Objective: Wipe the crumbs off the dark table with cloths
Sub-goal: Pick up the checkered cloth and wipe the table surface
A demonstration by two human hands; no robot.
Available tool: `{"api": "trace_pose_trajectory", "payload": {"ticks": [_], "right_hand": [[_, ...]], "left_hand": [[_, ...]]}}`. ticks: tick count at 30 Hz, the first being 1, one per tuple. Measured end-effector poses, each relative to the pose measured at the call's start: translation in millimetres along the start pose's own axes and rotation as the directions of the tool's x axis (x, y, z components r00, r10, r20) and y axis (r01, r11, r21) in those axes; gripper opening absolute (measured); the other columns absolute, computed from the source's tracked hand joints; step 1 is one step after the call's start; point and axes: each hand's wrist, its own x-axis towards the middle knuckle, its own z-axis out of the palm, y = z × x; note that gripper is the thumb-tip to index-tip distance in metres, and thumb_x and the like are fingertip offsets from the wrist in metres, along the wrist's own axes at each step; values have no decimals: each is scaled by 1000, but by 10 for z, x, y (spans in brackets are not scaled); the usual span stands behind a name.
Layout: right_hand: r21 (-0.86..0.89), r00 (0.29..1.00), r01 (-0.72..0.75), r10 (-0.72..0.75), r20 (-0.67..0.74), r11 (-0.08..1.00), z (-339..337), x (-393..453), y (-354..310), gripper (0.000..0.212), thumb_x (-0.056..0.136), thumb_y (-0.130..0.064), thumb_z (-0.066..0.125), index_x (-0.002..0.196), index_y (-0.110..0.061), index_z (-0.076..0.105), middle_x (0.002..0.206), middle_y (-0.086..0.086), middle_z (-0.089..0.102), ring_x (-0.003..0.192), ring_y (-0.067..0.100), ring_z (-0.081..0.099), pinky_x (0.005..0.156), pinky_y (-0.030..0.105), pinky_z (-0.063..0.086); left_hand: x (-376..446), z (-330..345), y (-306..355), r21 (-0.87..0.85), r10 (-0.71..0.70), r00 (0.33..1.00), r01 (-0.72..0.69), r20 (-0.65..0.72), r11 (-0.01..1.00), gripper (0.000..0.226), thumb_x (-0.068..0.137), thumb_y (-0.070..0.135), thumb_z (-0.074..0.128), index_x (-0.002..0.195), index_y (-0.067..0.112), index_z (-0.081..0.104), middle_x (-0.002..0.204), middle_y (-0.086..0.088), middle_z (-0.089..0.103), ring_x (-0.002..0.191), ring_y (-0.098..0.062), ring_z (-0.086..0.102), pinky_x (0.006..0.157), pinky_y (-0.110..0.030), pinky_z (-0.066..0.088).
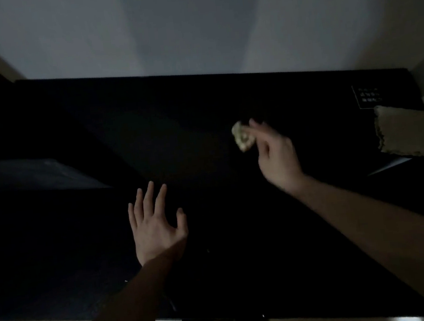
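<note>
Left hand point(157, 225) spread flat on table point(84, 252); right hand point(275, 153) pinches 1 crumpled cloth point(242, 136); 1 flat cloth point(409, 131) far right.

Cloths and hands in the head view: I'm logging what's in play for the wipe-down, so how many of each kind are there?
Cloths: 2, a small crumpled pale cloth pinched by the right hand, and a flat tan cloth at the right edge of the dark table.
Hands: 2, the left hand with fingers spread, and the right hand.
Tables: 1.
Total: 5.
</note>
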Motion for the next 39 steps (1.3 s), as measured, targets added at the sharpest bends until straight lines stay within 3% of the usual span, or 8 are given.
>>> {"api": "trace_pose_trajectory", "payload": {"ticks": [6,10,17,21,26,28,32,39], "right_hand": [[-207,984,-179,178,-25,962,154,1228,200,47,106,-10,39,145,-29,56,160,1,46,152,34,33,125,50,27],[-331,993,-92,112,42,939,389,1186,259,48,100,-15,48,147,-20,54,161,5,43,149,37,33,127,46,19],[-161,969,231,-211,130,960,502,-201,-41,44,93,-3,55,133,-17,69,143,3,63,138,24,53,124,43,29],[-57,939,237,-213,271,970,455,-1471,-224,56,88,-1,52,135,-28,66,150,-12,56,146,16,45,123,51,29],[134,892,238,-271,362,962,249,-2694,-163,41,110,-21,46,141,-46,54,158,-30,38,151,1,31,122,27,27],[190,900,233,-285,330,954,142,-2818,-154,40,112,-29,36,146,-48,48,160,-26,38,149,2,36,120,24,30],[127,954,185,-209,213,974,-43,-2475,-179,41,108,-17,39,131,-32,69,148,-17,57,138,3,52,112,40,43],[-58,994,35,-40,-98,998,-517,-364,510,46,97,5,41,129,-9,70,141,6,65,137,20,57,121,42,39]], "left_hand": [[28,33,-42,13,18,1000,-18,-3,1000,67,88,50,51,151,32,34,164,7,21,155,-16,6,126,-47,9],[25,35,-43,17,18,1000,-18,-8,1000,67,89,48,53,151,31,35,164,6,21,155,-17,6,126,-47,9],[20,5,-23,7,5,1000,-5,-14,1000,66,88,47,53,150,32,37,163,7,24,155,-17,9,126,-46,9],[13,1,-20,11,4,1000,-4,-16,1000,66,88,46,54,149,32,37,163,7,24,154,-16,10,126,-46,10],[0,20,-18,9,3,1000,-3,-31,1000,65,88,46,55,149,31,38,162,6,26,154,-17,11,126,-46,12],[-1,16,-1,5,0,999,0,-32,1000,65,88,46,54,149,31,38,162,6,26,154,-16,11,126,-46,11],[-1,15,7,-4,0,999,0,-33,1000,65,87,47,52,148,31,39,162,6,27,154,-17,12,125,-47,12],[4,34,-8,7,0,1000,1,-19,1000,65,88,47,54,150,33,35,163,8,23,154,-14,8,126,-45,9]]}}
